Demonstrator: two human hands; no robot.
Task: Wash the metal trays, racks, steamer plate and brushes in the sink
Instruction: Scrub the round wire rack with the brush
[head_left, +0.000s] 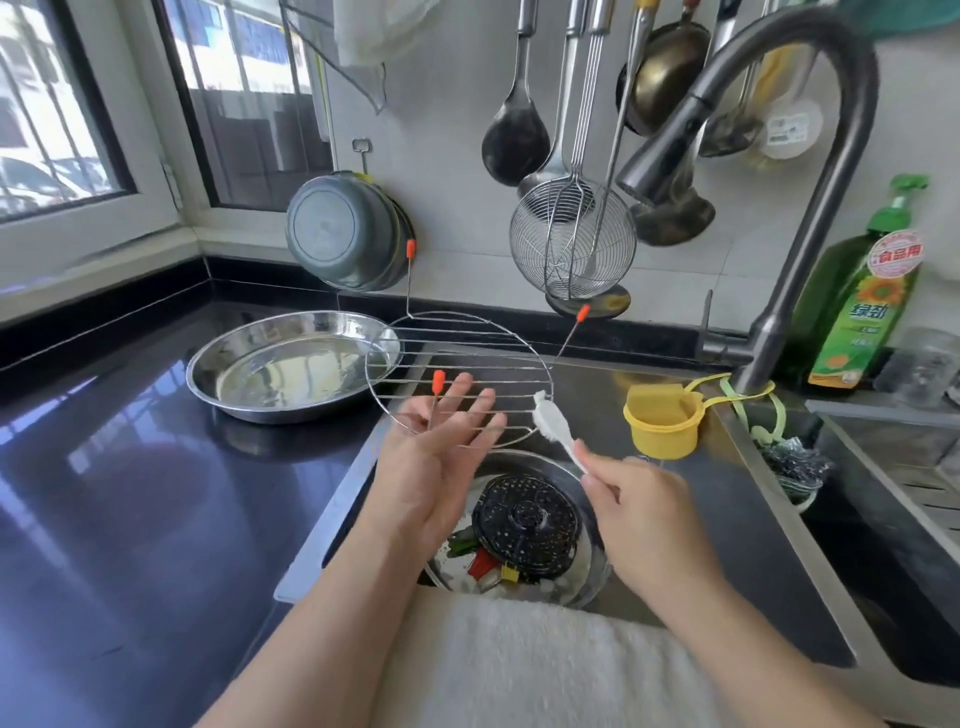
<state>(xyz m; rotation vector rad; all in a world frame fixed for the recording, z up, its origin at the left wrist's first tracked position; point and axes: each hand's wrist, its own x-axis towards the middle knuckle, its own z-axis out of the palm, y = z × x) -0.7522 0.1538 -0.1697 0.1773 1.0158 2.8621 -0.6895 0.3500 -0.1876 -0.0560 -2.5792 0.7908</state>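
Two hands at rack (457, 358): L (434, 462) under it, R (636, 499) w/ brush (553, 423).

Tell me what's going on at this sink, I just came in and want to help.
A person is scrubbing a round wire rack over the sink. The left hand supports the rack from below with open fingers, while the right hand grips a white brush whose bristles meet the rack's rim. Below, a black perforated steamer plate lies in a metal basin with scraps. A metal tray sits on the dark counter to the left.
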